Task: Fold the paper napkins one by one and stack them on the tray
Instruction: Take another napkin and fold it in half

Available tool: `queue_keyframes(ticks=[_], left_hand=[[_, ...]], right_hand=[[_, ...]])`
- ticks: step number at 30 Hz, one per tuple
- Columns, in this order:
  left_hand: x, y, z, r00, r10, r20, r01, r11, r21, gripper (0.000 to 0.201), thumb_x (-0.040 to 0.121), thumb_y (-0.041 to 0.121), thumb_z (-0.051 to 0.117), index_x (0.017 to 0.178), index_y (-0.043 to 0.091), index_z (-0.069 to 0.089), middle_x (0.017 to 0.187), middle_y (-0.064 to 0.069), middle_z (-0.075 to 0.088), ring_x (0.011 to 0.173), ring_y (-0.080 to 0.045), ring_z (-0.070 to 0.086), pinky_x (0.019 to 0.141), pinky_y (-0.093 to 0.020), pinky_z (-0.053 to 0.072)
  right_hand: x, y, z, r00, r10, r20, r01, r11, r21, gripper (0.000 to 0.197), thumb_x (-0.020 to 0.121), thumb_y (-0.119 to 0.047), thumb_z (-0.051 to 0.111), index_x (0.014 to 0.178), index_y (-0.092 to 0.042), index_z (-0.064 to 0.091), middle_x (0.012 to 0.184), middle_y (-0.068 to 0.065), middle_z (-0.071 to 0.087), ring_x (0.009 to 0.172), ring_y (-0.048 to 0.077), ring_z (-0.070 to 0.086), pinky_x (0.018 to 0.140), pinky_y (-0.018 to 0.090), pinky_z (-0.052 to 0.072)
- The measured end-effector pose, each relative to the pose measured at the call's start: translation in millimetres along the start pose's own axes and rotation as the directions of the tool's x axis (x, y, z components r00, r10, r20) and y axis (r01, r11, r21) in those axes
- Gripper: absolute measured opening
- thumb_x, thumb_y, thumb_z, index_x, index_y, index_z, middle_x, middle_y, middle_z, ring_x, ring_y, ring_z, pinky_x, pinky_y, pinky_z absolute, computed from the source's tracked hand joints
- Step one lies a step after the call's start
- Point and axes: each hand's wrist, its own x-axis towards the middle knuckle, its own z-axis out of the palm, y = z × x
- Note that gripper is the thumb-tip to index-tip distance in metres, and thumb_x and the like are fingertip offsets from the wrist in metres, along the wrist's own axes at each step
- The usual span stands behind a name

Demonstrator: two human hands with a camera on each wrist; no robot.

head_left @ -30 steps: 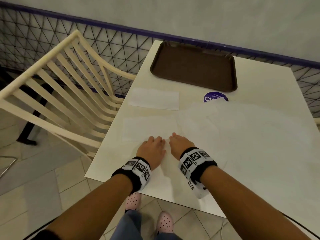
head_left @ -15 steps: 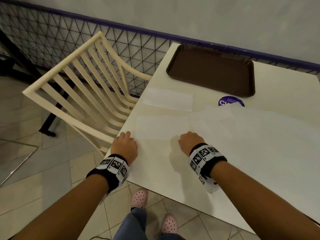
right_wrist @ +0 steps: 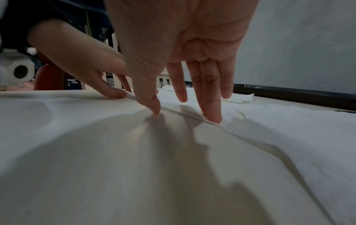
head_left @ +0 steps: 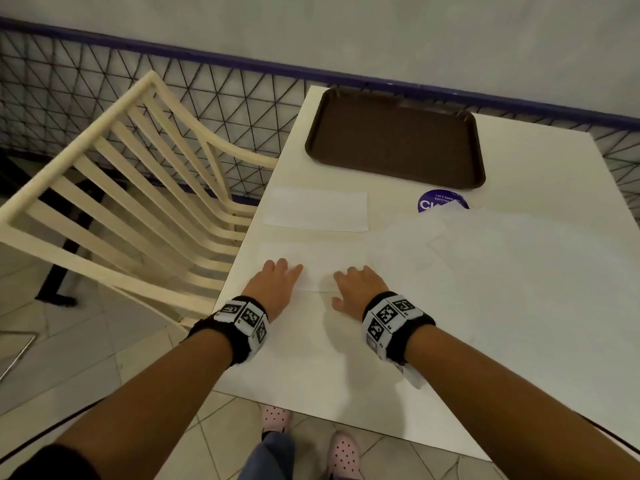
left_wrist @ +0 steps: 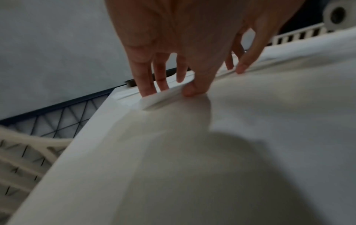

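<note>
Where white blends into white, left hand [head_left: 274, 285] pinching the napkin [head_left: 313, 263] edge (faint), right hand [head_left: 360, 289] fingers straight, pressing.

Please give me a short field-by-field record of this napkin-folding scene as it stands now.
tray: brown, at the table's far edge, nothing on it
folded napkin: flat on the table, near side of the tray
napkin in work: under both hands
left hand: pinches the napkin's edge, thumb under, fingers on top
right hand: fingertips press the napkin flat
unfolded napkins: loose pile to the right
sticker: purple, partly covered by the pile
chair: left of the table
</note>
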Motion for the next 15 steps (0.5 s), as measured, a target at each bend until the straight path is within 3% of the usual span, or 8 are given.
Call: queue_keyframes(ticks=[2, 3, 4, 5, 6, 8, 11, 15], left_hand=[[6, -3, 3, 0.995, 0.073, -0.063, -0.069, 0.996, 0.064, 0.058, 0.076, 0.005, 0.069, 0.131, 0.004, 0.048, 0.117, -0.019, 0.051, 0.095, -0.029, 0.056, 0.066, -0.023, 0.051], [8, -6, 5, 0.992, 0.095, -0.084, -0.086, 0.991, 0.103, 0.059, 0.051, 0.003, 0.085, 0.107, 0.003, 0.066, 0.094, -0.018, 0.061, 0.071, -0.027, 0.061, 0.047, -0.022, 0.048], [8, -8, 3, 0.984, 0.129, -0.124, -0.113, 0.985, 0.132, 0.058, 0.031, 0.001, 0.089, 0.087, 0.004, 0.072, 0.076, -0.015, 0.062, 0.055, -0.024, 0.058, 0.036, -0.018, 0.041], [10, -11, -1, 0.979, 0.162, -0.127, -0.143, 0.979, 0.148, 0.055, 0.03, 0.0, 0.089, 0.082, 0.005, 0.072, 0.073, -0.013, 0.061, 0.053, -0.023, 0.057, 0.035, -0.018, 0.04], [11, -14, -5, 0.982, 0.179, -0.059, -0.17, 0.977, 0.127, 0.049, 0.048, 0.002, 0.085, 0.094, 0.004, 0.069, 0.085, -0.014, 0.061, 0.065, -0.025, 0.06, 0.044, -0.021, 0.045], [19, -23, -8, 0.983, 0.175, 0.045, -0.179, 0.981, 0.08, 0.038, 0.089, 0.003, 0.051, 0.127, 0.008, 0.048, 0.118, -0.012, 0.051, 0.101, -0.027, 0.055, 0.075, -0.028, 0.047], [35, -43, -24, 0.967, 0.254, 0.037, -0.253, 0.967, -0.023, 0.035, 0.101, 0.015, 0.031, 0.134, 0.017, 0.044, 0.128, -0.005, 0.05, 0.115, -0.023, 0.05, 0.092, -0.031, 0.043], [61, -68, -69, 0.971, 0.233, -0.048, -0.238, 0.957, -0.168, 0.036, 0.102, 0.025, 0.032, 0.128, 0.014, 0.054, 0.127, -0.007, 0.057, 0.117, -0.023, 0.051, 0.098, -0.032, 0.04]], right_hand=[[3, -1, 2, 1.0, 0.009, -0.006, -0.009, 1.0, 0.012, 0.042, 0.096, -0.03, 0.041, 0.128, -0.004, 0.042, 0.126, 0.015, 0.051, 0.113, 0.032, 0.051, 0.099, 0.036, 0.034], [3, -1, 2, 1.0, 0.019, 0.002, -0.019, 1.0, 0.008, 0.042, 0.096, -0.031, 0.04, 0.129, -0.004, 0.041, 0.126, 0.015, 0.05, 0.113, 0.032, 0.051, 0.099, 0.036, 0.033], [3, -1, 3, 1.0, 0.024, 0.01, -0.024, 1.0, -0.012, 0.043, 0.097, -0.031, 0.038, 0.131, -0.005, 0.04, 0.127, 0.015, 0.049, 0.113, 0.032, 0.051, 0.101, 0.038, 0.032], [3, 0, 3, 1.0, 0.023, 0.014, -0.022, 0.999, -0.038, 0.042, 0.098, -0.029, 0.037, 0.132, -0.006, 0.039, 0.128, 0.014, 0.048, 0.114, 0.032, 0.051, 0.103, 0.04, 0.03], [3, 0, 3, 1.0, 0.014, 0.014, -0.012, 0.996, -0.085, 0.039, 0.099, -0.025, 0.036, 0.134, -0.007, 0.038, 0.13, 0.014, 0.046, 0.115, 0.031, 0.051, 0.106, 0.043, 0.027], [5, 2, -1, 1.0, -0.001, -0.028, -0.003, 0.99, -0.141, 0.037, 0.092, -0.017, 0.05, 0.128, -0.007, 0.049, 0.125, 0.014, 0.052, 0.11, 0.027, 0.057, 0.108, 0.044, 0.031], [15, 12, -24, 0.962, 0.027, -0.271, -0.065, 0.989, -0.13, 0.028, 0.054, -0.015, 0.084, 0.08, -0.012, 0.072, 0.076, 0.006, 0.069, 0.068, 0.018, 0.068, 0.08, 0.031, 0.053], [28, 29, -72, 0.968, 0.051, -0.244, -0.079, 0.991, -0.106, 0.023, 0.088, 0.0, 0.046, 0.106, -0.006, 0.059, 0.1, 0.011, 0.067, 0.092, 0.027, 0.064, 0.071, 0.029, 0.039]])
